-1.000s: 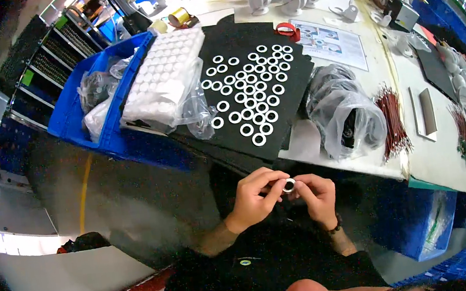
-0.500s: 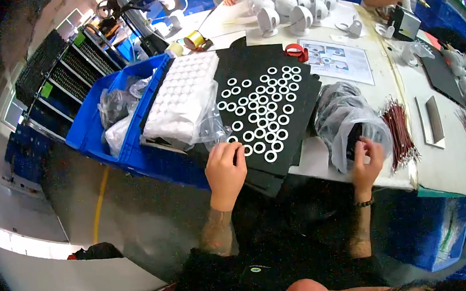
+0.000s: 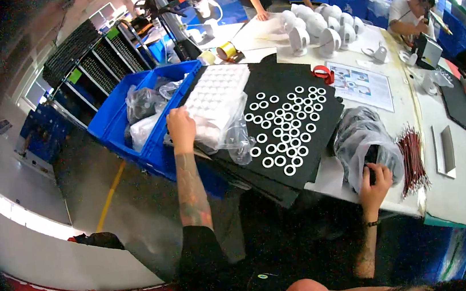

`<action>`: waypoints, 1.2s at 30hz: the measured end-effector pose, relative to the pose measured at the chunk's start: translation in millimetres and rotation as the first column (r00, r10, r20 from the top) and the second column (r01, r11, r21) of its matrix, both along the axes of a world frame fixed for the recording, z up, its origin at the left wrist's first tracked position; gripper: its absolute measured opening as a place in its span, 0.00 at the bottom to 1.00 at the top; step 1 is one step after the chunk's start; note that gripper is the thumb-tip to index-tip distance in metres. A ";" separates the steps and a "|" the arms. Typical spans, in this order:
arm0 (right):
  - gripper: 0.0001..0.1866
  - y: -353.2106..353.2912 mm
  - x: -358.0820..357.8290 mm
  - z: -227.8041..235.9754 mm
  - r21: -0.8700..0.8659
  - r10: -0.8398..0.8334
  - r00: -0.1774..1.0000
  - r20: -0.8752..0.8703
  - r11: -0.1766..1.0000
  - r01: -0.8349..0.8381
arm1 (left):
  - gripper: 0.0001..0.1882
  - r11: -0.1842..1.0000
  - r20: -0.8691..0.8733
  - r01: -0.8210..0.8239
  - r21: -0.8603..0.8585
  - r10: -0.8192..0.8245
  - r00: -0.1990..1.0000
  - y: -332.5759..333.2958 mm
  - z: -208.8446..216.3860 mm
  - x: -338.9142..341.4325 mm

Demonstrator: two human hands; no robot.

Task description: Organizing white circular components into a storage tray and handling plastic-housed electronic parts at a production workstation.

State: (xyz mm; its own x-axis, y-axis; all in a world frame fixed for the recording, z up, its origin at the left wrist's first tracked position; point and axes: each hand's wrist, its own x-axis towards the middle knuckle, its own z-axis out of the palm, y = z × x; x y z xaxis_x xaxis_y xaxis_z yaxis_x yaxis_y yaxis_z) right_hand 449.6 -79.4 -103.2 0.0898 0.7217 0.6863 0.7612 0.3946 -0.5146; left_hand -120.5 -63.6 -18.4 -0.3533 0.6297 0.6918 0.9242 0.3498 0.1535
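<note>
My left hand (image 3: pixel 182 129) is at the left edge of the white tray (image 3: pixel 216 93) of round pockets, beside the blue bin. Its fingers are curled together, and whatever they may hold is hidden. Clear plastic film (image 3: pixel 238 145) hangs over the tray's near right corner. White rings (image 3: pixel 285 138) lie scattered on a black foam sheet (image 3: pixel 263 79) right of the tray. My right hand (image 3: pixel 376 184) is at the mouth of a clear plastic bag (image 3: pixel 355 160), fingers bent inward and closed. Something dark shows in the bag by the fingertips; its kind is unclear.
The blue bin (image 3: pixel 106 128) holds bagged parts. Red wire bundles (image 3: pixel 412 162) lie right of the bag. Behind are a printed sheet (image 3: pixel 361 86), a red tape roll (image 3: pixel 323 73) and white rounded housings (image 3: pixel 329 41). People work at the far side.
My left hand has gone from the rings' near left edge to the left side of the white tray. My right hand stays at the bag's mouth. The whole view has shifted.
</note>
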 end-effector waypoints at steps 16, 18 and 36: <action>0.04 1.0 -4.9 -14.3 0.068 0.039 0.994 -0.101 0.997 -0.033 | 0.16 0.915 0.291 0.021 -0.403 0.106 0.951 50.3 2.2 -76.7; 0.04 -1.7 -0.6 -16.0 0.046 0.020 0.995 -0.095 0.999 -0.015 | 0.16 0.893 0.252 -0.039 -0.447 0.168 0.953 58.3 -4.4 -61.1; 0.03 -8.3 25.0 -17.1 0.025 0.014 0.993 -0.115 1.000 -0.012 | 0.08 0.953 0.234 -0.056 -0.296 0.130 0.964 25.2 26.3 25.4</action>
State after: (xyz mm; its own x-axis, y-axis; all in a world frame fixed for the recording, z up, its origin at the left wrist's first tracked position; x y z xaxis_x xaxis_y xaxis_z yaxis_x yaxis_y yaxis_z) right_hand 474.5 -87.7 -120.4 0.1599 0.7064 0.6895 0.6923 0.4176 -0.5885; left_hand -95.1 -38.4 7.8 -0.5567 0.7430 0.3716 0.8307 0.4950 0.2547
